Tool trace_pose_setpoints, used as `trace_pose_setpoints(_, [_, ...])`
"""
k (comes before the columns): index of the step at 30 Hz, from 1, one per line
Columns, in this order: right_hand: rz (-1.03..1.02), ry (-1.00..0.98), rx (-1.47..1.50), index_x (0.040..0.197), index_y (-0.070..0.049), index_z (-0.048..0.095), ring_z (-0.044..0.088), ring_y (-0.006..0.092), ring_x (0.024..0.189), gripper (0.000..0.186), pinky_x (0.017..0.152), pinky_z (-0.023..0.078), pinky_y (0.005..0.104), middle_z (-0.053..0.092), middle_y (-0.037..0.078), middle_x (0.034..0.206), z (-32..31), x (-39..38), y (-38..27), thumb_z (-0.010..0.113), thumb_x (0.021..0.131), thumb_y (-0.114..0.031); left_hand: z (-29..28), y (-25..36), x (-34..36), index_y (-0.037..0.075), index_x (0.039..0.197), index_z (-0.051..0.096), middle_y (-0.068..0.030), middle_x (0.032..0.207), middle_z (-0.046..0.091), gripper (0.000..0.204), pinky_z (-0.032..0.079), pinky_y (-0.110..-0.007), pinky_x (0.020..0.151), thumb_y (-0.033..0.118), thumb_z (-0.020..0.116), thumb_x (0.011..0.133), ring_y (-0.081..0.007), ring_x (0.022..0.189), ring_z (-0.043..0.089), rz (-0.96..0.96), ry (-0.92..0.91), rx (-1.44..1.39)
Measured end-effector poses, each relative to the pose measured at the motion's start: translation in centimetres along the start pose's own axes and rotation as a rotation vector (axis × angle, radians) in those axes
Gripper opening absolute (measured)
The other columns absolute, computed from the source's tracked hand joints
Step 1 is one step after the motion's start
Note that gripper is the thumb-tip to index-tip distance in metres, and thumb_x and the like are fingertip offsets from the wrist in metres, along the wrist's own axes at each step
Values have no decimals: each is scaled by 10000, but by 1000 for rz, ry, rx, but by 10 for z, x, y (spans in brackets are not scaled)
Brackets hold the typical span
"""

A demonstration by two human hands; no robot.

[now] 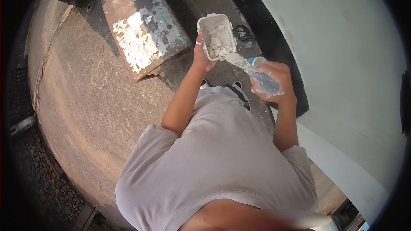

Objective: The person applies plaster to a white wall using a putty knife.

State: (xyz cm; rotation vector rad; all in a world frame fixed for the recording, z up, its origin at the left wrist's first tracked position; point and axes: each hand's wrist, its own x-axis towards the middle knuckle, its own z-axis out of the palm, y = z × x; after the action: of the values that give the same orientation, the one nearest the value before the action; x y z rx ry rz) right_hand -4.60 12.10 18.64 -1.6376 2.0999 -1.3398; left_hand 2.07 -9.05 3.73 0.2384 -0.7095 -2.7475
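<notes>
My left hand (203, 55) grips the near left side of a small white plastic tub (234, 38), with its fingers mostly hidden beneath. Pale, lumpy putty (218, 36) coats the inside of the tub. To the right, my right hand (276, 79) is closed on a putty knife (236, 60), whose putty-covered blade reaches the tub's near right corner. Against the same hand lies a bluish-grey piece (266, 82) smeared with white; whether it belongs to the knife's handle, I cannot tell. A blue and white round end (257, 61) shows by the fingers, which carry white smears.
A worn metal box or bench (147, 30) with peeling paint stands ahead on the left. Along the right runs a large pale smooth panel (342, 60) with a black lower edge (295, 90). A dark round object (242, 33) lies beyond the tub. My shoes stand on concrete (94, 94).
</notes>
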Motion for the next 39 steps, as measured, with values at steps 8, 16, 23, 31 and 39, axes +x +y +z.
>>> trace_pose_setpoints(8, [-24,-98,-60,914,-15,681,634,272,601,363,561,465,314,647,95,724,2,2,6,851,615,-132,1,0,-9,62,1494,379,-163,1410,537,900,511,-490,1043,706,543,887,-318,1243,587,-5,51,20])
trace_pose_setpoints(16, [28,-141,52,855,-7,673,597,277,559,215,539,466,313,609,124,677,1,18,-1,781,675,-51,-4,-2,-10,62,1493,378,-161,1404,541,877,512,-489,1043,682,551,896,-311,1241,589,-14,58,40])
trace_pose_setpoints(23, [219,-120,64,774,-7,641,614,226,557,161,549,474,298,631,113,650,2,31,9,771,703,-70,-2,-3,-8,63,1496,378,-166,1411,535,863,507,-504,1046,682,520,913,-323,1246,585,29,111,49])
trace_pose_setpoints(31, [74,-70,69,825,-7,676,610,214,557,192,562,475,287,641,94,670,-3,27,4,777,669,-57,-7,2,1,54,1493,374,-171,1411,531,879,499,-502,1044,673,561,898,-337,1245,580,21,41,-51])
trace_pose_setpoints(39, [75,-111,38,827,-8,679,600,225,549,200,538,460,294,626,101,661,3,29,9,784,668,-69,-6,2,3,60,1490,386,-170,1404,542,848,513,-502,1038,661,537,911,-329,1234,594,12,74,-4])
